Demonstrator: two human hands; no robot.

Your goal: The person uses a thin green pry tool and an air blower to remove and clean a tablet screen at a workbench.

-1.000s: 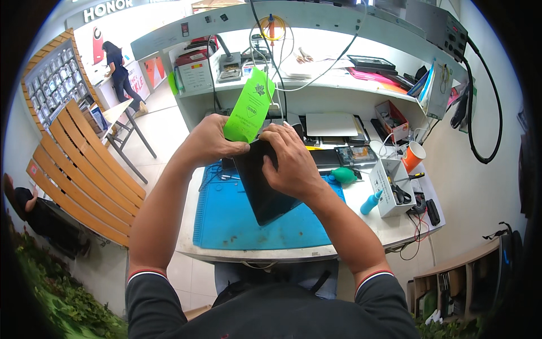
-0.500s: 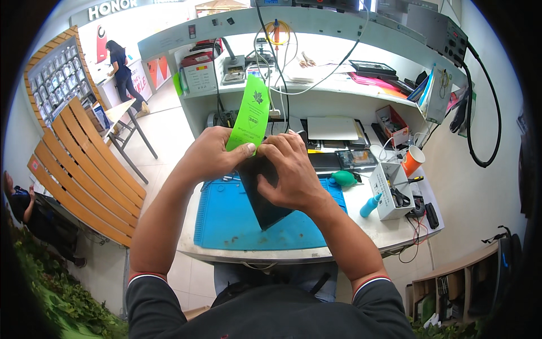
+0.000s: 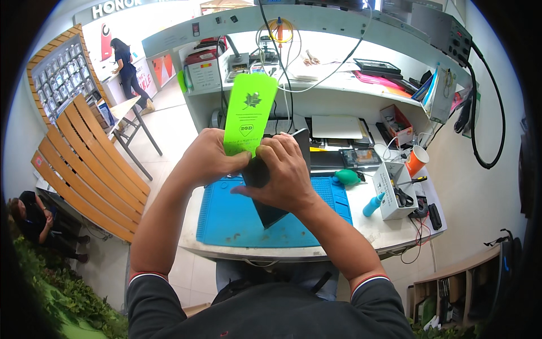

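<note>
A bright green sheet (image 3: pixel 251 110) with rounded corners and a dark leaf print stands up in front of me. My left hand (image 3: pixel 204 159) is closed, pinching its lower end between thumb and fingers. Below the sheet, a dark, flat, tablet-like panel (image 3: pixel 270 213) is tilted over the blue work mat (image 3: pixel 223 217). My right hand (image 3: pixel 287 175) is closed over the panel's upper part, its fingertips beside the sheet's lower right corner and its thumb reaching left across the dark face. Whether the sheet is attached to the panel is hidden by my fingers.
Right of the mat are a green blower bulb (image 3: pixel 346 177), a blue bottle (image 3: pixel 373 204), a white box (image 3: pixel 394 195) of tools and an orange cup (image 3: pixel 416 160). Behind lie opened devices (image 3: pixel 360 157). Cables (image 3: pixel 282 68) hang from the shelf above.
The green sheet has turned to face me more fully and appears wider. My right hand has shifted slightly down and left, its thumb now stretched farther left over the panel.
</note>
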